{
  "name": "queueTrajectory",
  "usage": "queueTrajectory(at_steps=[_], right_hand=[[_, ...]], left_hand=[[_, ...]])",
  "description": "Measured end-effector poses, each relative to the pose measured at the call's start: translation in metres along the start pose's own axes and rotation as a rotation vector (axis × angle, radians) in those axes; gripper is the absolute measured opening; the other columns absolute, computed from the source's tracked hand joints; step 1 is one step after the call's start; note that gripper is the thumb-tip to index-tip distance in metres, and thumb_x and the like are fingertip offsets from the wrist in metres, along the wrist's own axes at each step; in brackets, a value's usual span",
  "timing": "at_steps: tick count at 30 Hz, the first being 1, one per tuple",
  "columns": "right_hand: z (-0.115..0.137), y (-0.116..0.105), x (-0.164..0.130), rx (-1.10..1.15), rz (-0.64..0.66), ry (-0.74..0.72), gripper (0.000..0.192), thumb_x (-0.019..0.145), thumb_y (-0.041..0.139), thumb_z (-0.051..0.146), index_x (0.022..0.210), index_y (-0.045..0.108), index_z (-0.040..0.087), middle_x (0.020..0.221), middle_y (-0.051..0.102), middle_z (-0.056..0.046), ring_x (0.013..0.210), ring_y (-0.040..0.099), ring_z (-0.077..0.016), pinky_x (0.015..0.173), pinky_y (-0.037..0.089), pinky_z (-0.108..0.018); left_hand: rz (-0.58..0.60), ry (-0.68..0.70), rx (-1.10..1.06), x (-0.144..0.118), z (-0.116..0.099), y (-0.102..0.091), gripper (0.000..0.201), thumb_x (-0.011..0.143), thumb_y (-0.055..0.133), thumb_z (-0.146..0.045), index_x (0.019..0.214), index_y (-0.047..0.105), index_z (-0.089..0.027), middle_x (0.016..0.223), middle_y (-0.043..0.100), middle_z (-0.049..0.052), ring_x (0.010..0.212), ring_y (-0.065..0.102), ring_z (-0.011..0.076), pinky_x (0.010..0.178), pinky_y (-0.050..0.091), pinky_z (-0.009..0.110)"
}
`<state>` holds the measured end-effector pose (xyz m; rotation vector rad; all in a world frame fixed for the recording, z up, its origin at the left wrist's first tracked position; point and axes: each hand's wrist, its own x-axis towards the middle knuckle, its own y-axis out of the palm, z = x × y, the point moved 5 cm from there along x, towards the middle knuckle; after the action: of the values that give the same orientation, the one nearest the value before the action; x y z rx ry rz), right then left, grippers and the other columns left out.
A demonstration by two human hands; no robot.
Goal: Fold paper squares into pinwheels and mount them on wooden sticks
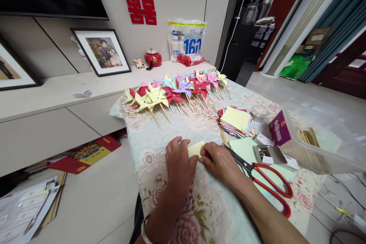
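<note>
Now both hands, left hand (178, 160) and right hand (219, 160), press the yellow paper (196, 148) flat on the bench (160, 137) to keep its fold sharp.

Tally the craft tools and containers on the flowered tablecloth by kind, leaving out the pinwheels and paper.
Scissors, red-handled: 1
Clear plastic box holding sticks: 1
Small round jar: 1
Purple box: 1
Small open box of metal bits: 1
Total: 5
</note>
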<state>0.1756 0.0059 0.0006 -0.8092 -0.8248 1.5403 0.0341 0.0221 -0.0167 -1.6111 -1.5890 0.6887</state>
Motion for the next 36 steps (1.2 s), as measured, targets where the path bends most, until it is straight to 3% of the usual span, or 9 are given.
queueTrajectory(at_steps=[8, 13, 19, 21, 25, 30, 36], right_hand=[[-0.005, 0.002, 0.001, 0.035, 0.019, -0.007, 0.007, 0.083, 0.067, 0.014, 0.086, 0.063, 0.020, 0.082, 0.063, 0.000, 0.073, 0.056, -0.0147, 0.066, 0.034, -0.024], [-0.006, -0.005, 0.000, 0.065, -0.077, -0.028, 0.012, 0.085, 0.062, 0.012, 0.095, 0.063, 0.018, 0.091, 0.063, -0.004, 0.079, 0.059, -0.0168, 0.071, 0.041, -0.026], [-0.001, -0.009, -0.003, -0.056, -0.098, -0.022, 0.044, 0.085, 0.062, 0.016, 0.129, 0.056, 0.016, 0.115, 0.061, -0.013, 0.110, 0.056, -0.0265, 0.095, 0.044, -0.035], [0.000, -0.007, -0.004, -0.042, -0.086, -0.022, 0.055, 0.085, 0.063, 0.017, 0.138, 0.050, 0.016, 0.121, 0.060, -0.014, 0.113, 0.056, -0.0271, 0.097, 0.044, -0.037], [-0.005, -0.004, -0.002, 0.043, -0.107, -0.002, 0.068, 0.080, 0.066, 0.015, 0.145, 0.044, 0.015, 0.126, 0.059, -0.014, 0.103, 0.060, -0.0250, 0.091, 0.048, -0.037], [-0.012, -0.004, 0.000, 0.232, -0.129, 0.060, 0.070, 0.076, 0.065, 0.009, 0.143, 0.048, 0.018, 0.126, 0.061, -0.011, 0.085, 0.061, -0.0188, 0.079, 0.050, -0.033], [-0.021, -0.001, 0.003, 0.502, -0.190, 0.127, 0.069, 0.073, 0.067, 0.016, 0.140, 0.052, 0.015, 0.115, 0.066, -0.009, 0.070, 0.056, -0.0145, 0.065, 0.048, -0.029]], left_hand=[[-0.084, 0.017, -0.035, 0.002, 0.008, 0.001, 0.043, 0.076, 0.061, -0.012, 0.119, 0.061, -0.016, 0.131, 0.050, 0.015, 0.122, 0.045, 0.0350, 0.101, 0.041, 0.050], [-0.041, 0.043, -0.030, 0.002, 0.007, 0.002, 0.040, 0.077, 0.059, -0.014, 0.117, 0.063, -0.019, 0.131, 0.051, 0.014, 0.124, 0.045, 0.0359, 0.099, 0.042, 0.052], [-0.026, 0.027, -0.027, 0.000, 0.004, 0.001, 0.039, 0.075, 0.062, -0.016, 0.114, 0.064, -0.021, 0.130, 0.054, 0.012, 0.123, 0.046, 0.0347, 0.098, 0.042, 0.051], [-0.023, 0.025, -0.026, 0.000, 0.003, 0.000, 0.039, 0.075, 0.062, -0.016, 0.113, 0.064, -0.021, 0.129, 0.054, 0.012, 0.124, 0.046, 0.0343, 0.098, 0.042, 0.050], [-0.019, 0.033, -0.027, 0.000, 0.001, -0.001, 0.039, 0.075, 0.061, -0.015, 0.113, 0.064, -0.020, 0.129, 0.055, 0.012, 0.124, 0.045, 0.0346, 0.098, 0.042, 0.050], [-0.033, 0.032, -0.057, 0.000, 0.001, -0.001, 0.038, 0.075, 0.061, -0.015, 0.113, 0.064, -0.018, 0.128, 0.057, 0.013, 0.123, 0.047, 0.0356, 0.098, 0.043, 0.053], [-0.174, 0.064, -0.200, 0.004, 0.007, -0.001, 0.039, 0.077, 0.059, -0.016, 0.115, 0.059, -0.019, 0.118, 0.061, 0.011, 0.116, 0.056, 0.0303, 0.102, 0.045, 0.049]])
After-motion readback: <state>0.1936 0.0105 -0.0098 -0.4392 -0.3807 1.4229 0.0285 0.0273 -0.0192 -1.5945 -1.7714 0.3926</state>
